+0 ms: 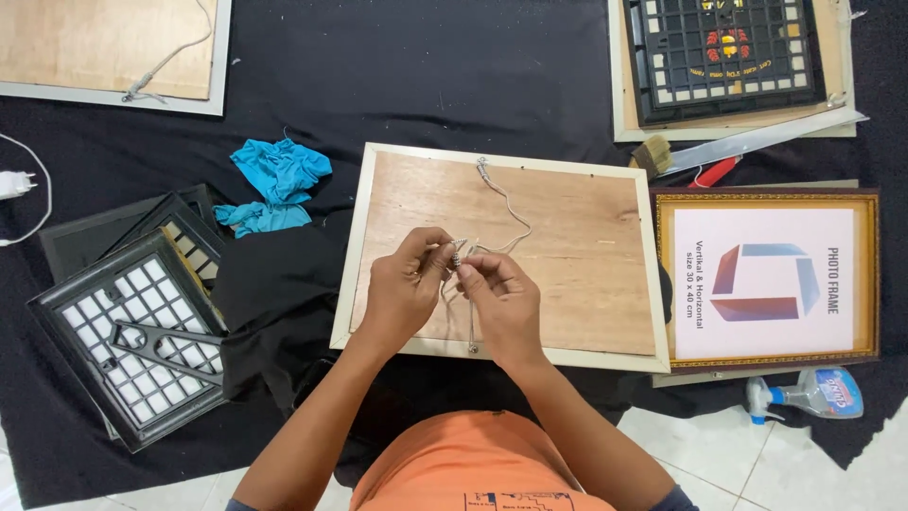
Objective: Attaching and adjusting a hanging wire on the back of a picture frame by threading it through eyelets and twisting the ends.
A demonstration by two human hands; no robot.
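Left hand [405, 284] and right hand [501, 295] meet above the frame back [577, 255], both pinching the cord [511, 213] between fingertips; cord runs up to a fastener near the frame's top edge; blue cloth [276, 180] lies left of the frame; spray bottle [809, 393] lies to its lower right.

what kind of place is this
Likely a small picture-framing workspace set up on a floor. Both hands work a hanging cord on a frame's plywood back, with a gold photo frame, a brush and a spray bottle nearby.
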